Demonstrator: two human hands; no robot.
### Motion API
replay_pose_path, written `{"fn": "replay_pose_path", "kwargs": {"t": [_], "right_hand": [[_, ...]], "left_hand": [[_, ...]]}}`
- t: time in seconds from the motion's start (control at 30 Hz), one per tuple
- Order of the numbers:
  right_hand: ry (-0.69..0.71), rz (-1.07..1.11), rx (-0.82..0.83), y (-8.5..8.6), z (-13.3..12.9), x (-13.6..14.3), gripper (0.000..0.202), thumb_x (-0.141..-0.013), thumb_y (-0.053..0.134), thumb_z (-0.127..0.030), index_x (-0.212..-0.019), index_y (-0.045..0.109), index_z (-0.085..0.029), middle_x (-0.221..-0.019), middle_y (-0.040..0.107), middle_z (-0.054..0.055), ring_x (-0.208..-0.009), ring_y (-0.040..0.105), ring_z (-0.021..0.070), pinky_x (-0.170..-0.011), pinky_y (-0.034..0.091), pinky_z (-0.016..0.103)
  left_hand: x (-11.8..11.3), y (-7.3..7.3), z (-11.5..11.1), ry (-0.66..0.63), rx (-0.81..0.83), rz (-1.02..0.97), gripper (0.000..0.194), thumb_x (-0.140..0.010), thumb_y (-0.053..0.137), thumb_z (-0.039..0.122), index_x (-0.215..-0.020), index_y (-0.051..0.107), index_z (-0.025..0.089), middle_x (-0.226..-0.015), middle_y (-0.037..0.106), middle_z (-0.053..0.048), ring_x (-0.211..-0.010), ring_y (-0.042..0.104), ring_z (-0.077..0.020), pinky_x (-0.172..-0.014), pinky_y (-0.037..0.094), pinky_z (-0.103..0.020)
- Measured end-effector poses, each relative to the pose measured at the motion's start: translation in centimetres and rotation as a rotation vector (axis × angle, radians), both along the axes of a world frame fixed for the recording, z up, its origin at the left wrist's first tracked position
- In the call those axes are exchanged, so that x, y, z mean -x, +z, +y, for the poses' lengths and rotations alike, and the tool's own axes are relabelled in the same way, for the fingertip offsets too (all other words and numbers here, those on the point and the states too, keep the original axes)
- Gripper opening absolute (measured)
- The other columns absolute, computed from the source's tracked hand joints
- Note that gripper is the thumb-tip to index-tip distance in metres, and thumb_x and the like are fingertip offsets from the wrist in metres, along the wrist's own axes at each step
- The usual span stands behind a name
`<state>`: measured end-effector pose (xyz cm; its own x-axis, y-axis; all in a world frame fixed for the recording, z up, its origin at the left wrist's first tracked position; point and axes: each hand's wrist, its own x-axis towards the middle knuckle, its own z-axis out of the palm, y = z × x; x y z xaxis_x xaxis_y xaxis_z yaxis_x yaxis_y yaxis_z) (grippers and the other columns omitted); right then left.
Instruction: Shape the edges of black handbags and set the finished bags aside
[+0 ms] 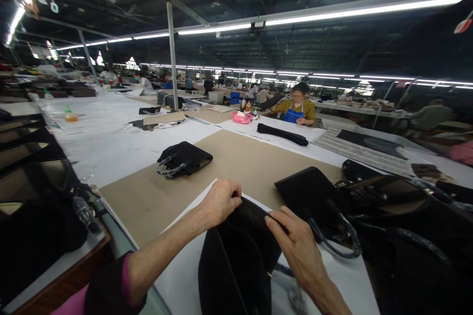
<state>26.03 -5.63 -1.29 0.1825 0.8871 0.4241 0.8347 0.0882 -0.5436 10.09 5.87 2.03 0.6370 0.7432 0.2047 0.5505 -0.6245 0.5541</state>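
A black bag (236, 261) stands close in front of me on white paper, its far edge raised. My left hand (226, 201) pinches the upper left part of that edge between thumb and curled fingers. On the right, my right hand (291, 236) grips the same edge, thumb and fingers pressed together on it. Beyond my left hand lies a small black bag (188, 157) with plastic-wrapped handles. Another black bag (308, 192) lies flat to the right of my right hand, its wrapped handle towards me.
Brown paper (251, 157) covers the table's middle. More black bags (399, 206) crowd the right, and others (33, 206) stand at the left. Farther off are black strips (283, 134), a pink basket (242, 117), a glue bottle (71, 115) and a seated person (297, 106).
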Motion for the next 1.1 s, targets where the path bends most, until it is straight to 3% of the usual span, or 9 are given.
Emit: {"fn": "replay_pose_path", "kwargs": {"t": [0.27,0.47,0.63,0.73,0.83,0.9,1.1], "right_hand": [[-0.109,-0.283,0.001,-0.3,0.1,0.3,0.023,-0.086,0.040,-0.031,-0.081,0.060,-0.021,-0.077,0.053,0.003,-0.070,0.052,0.0159,-0.064,0.037,0.027],[-0.118,-0.586,-0.004,0.9,1.7,1.4,0.022,-0.086,0.043,-0.028,-0.073,0.059,-0.022,-0.070,0.059,0.003,-0.066,0.053,0.0177,-0.060,0.032,0.029],[-0.066,-0.626,0.123,1.8,3.6,3.1,0.023,-0.086,0.043,-0.029,-0.071,0.058,-0.022,-0.059,0.063,0.003,-0.052,0.056,0.0161,-0.049,0.025,0.027],[-0.055,-0.603,0.154,2.1,4.0,3.5,0.022,-0.086,0.043,-0.027,-0.072,0.058,-0.021,-0.055,0.062,0.003,-0.050,0.057,0.0153,-0.047,0.024,0.026],[-0.074,-0.624,0.176,2.2,3.7,3.3,0.022,-0.086,0.042,-0.027,-0.072,0.057,-0.021,-0.053,0.062,0.004,-0.049,0.058,0.0166,-0.047,0.024,0.026],[-0.087,-0.645,0.181,2.3,3.2,3.1,0.023,-0.087,0.042,-0.028,-0.071,0.057,-0.021,-0.053,0.062,0.005,-0.049,0.058,0.0179,-0.046,0.023,0.027],[-0.110,-0.714,0.161,2.1,1.7,2.9,0.022,-0.088,0.040,-0.027,-0.073,0.055,-0.021,-0.053,0.062,0.005,-0.048,0.060,0.0202,-0.045,0.018,0.029]], "left_hand": [[-0.1,-0.2,-0.1,0.028,-0.024,-0.010,0.012,-0.065,0.048,0.013,-0.063,0.060,0.017,-0.063,0.057,0.002,-0.062,0.050,-0.0117,-0.057,0.034,-0.022],[-0.3,-0.1,-0.3,0.029,-0.017,-0.001,0.013,-0.065,0.047,0.012,-0.062,0.059,0.017,-0.059,0.055,0.002,-0.059,0.049,-0.0111,-0.054,0.033,-0.022],[-0.1,-0.1,-0.2,0.033,0.011,-0.001,0.012,-0.067,0.046,0.014,-0.060,0.056,0.017,-0.058,0.055,0.002,-0.059,0.049,-0.0114,-0.054,0.032,-0.022],[0.5,0.3,-0.5,0.023,0.011,0.025,0.007,-0.066,0.054,0.022,-0.072,0.054,0.018,-0.064,0.056,0.003,-0.063,0.051,-0.0128,-0.054,0.032,-0.022],[1.2,0.5,-1.1,0.057,0.034,0.092,0.052,-0.052,0.069,0.032,-0.097,0.047,0.020,-0.078,0.058,0.001,-0.070,0.054,-0.0167,-0.053,0.034,-0.022],[1.5,0.5,-1.3,0.080,0.043,0.152,0.064,-0.049,0.071,0.029,-0.106,0.043,0.021,-0.086,0.059,-0.001,-0.075,0.055,-0.0190,-0.055,0.036,-0.023],[1.7,0.0,-0.7,-0.008,-0.041,0.242,0.041,-0.061,0.053,0.014,-0.101,0.055,0.025,-0.089,0.062,-0.002,-0.083,0.057,-0.0198,-0.063,0.039,-0.025]]}}
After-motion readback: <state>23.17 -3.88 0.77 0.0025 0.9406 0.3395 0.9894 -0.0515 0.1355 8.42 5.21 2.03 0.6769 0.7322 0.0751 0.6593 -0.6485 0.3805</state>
